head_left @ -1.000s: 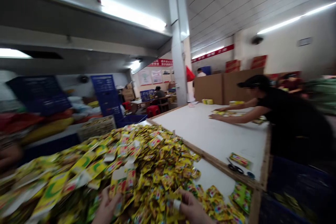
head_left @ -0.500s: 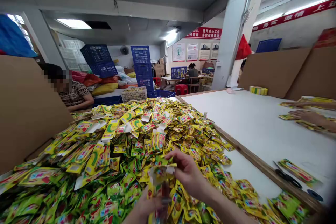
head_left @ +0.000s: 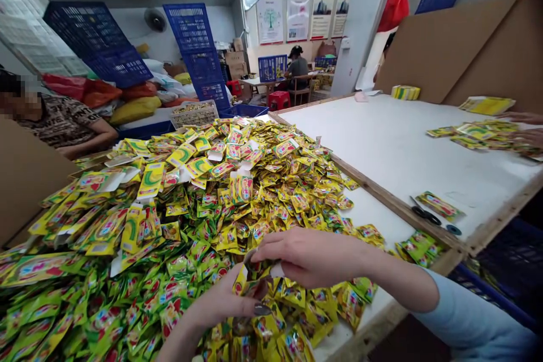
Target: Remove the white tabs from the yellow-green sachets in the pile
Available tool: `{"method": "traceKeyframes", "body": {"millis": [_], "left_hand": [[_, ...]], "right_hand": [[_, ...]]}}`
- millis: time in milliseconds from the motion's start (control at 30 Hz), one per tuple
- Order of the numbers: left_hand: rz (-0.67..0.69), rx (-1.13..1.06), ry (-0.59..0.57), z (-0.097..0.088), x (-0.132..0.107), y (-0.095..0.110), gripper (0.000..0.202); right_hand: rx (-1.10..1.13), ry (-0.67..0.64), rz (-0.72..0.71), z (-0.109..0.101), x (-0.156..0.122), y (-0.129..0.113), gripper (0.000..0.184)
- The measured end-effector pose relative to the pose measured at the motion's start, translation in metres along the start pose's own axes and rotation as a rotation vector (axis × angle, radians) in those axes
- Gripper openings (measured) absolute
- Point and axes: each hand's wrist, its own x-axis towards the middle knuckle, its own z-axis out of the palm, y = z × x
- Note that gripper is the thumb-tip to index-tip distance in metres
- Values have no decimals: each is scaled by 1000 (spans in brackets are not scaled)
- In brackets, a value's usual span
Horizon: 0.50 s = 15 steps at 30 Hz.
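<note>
Two hands meet over a small yellow box (head_left: 240,281) at the lower centre of the frame.
The left hand (head_left: 225,297) is closed around the box, thumb along its near side; the right hand (head_left: 311,257) bends over the box's open end, fingers partly curled, and whether they grip anything cannot be told. Beneath and around them spreads a heap of green packets (head_left: 182,277) at lower left and yellow packets (head_left: 292,181) at centre, with flattened-looking yellow cartons (head_left: 151,180) on top at centre left. Black-handled scissors (head_left: 426,215) lie at lower right, on the white table (head_left: 382,153).
</note>
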Motion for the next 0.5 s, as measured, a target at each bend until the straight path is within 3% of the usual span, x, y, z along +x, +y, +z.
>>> {"method": "traceKeyframes", "body": {"millis": [167,233,333,500], "left_hand": [[-29,-59,-108,12,2,5,29],[-16,-70,-145,19,5,4,32],[-11,-163,-193,29,8,-3,38],[-101,-272,-330,39,10,-13,40]], "right_hand": [[64,237,143,27,-11,7,26],[43,262,136,40,-16,4,20],[98,287,95,49,-26,-3,24],[342,258,217,48,-42,-4,35]]}}
